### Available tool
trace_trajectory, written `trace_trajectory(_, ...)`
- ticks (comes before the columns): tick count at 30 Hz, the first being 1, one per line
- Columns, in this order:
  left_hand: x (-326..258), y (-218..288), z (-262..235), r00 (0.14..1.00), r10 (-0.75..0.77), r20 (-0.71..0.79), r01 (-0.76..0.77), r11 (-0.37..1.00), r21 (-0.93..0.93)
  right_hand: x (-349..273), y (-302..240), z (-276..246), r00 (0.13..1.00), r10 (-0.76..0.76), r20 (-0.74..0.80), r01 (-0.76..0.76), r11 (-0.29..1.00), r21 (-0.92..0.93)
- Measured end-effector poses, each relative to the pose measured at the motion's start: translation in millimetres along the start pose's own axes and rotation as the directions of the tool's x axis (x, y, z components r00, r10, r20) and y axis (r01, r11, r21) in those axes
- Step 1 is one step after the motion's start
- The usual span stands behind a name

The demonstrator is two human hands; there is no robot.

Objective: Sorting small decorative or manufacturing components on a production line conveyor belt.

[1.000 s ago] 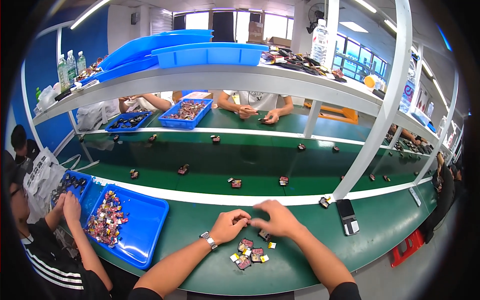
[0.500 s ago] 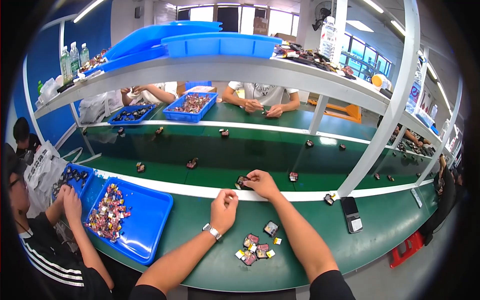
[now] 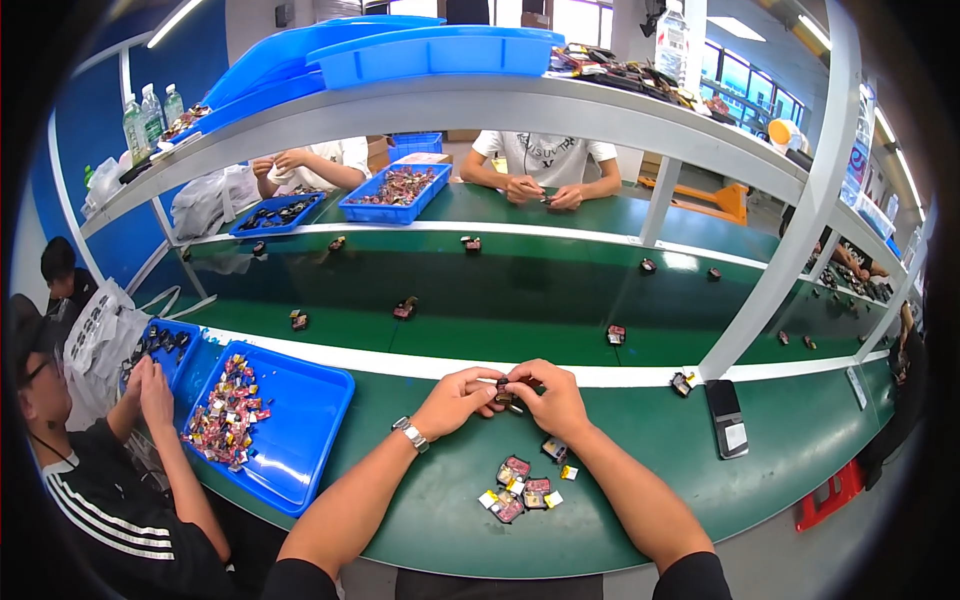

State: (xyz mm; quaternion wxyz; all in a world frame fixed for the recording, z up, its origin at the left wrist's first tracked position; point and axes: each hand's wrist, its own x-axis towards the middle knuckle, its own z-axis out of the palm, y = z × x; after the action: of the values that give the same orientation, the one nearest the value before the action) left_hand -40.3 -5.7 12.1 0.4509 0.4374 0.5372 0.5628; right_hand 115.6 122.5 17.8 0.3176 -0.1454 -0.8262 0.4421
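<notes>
My left hand [image 3: 452, 402], a metal watch on its wrist, and my right hand [image 3: 552, 402] meet above the near green table. Between their fingertips they grip a small black electronic module [image 3: 503, 390]; the fingers hide much of it. Just below my hands lies a loose group of similar modules [image 3: 515, 470], red circuit boards in black frames with yellow-and-white pieces. One more dark-framed module [image 3: 554, 448] sits close to my right wrist.
To the left stands a blue tray [image 3: 325, 430] with many small red and yellow parts, beside a seated person. A phone-like black device [image 3: 727, 420] lies right, near a white post [image 3: 775, 265]. Modules [image 3: 616, 334] dot the green strip beyond the white rail [image 3: 420, 367].
My right hand has brought a module from the green strip back over the rail to my left hand. Both hands now hold it. The view has tilted downward slightly.
</notes>
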Motion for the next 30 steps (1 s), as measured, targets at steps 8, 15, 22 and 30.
trace_trajectory(8,2,4,0,0.999,-0.013,-0.034,0.010,0.996,-0.084,1,-14,-2,0.865,-0.502,0.010,0.447,0.762,-0.468)
trace_trajectory(15,-1,7,3,0.998,-0.058,-0.040,0.052,0.989,-0.139,-1,-18,1,0.818,-0.567,0.098,0.495,0.605,-0.624)
trace_trajectory(22,-1,-1,2,0.997,-0.042,-0.063,0.034,0.991,-0.132,-2,-14,-4,0.891,-0.424,0.163,0.453,0.815,-0.361)
trace_trajectory(30,-1,3,1,1.000,-0.018,-0.018,0.016,0.993,-0.120,-1,-7,-4,0.946,-0.311,0.095,0.325,0.905,-0.276)
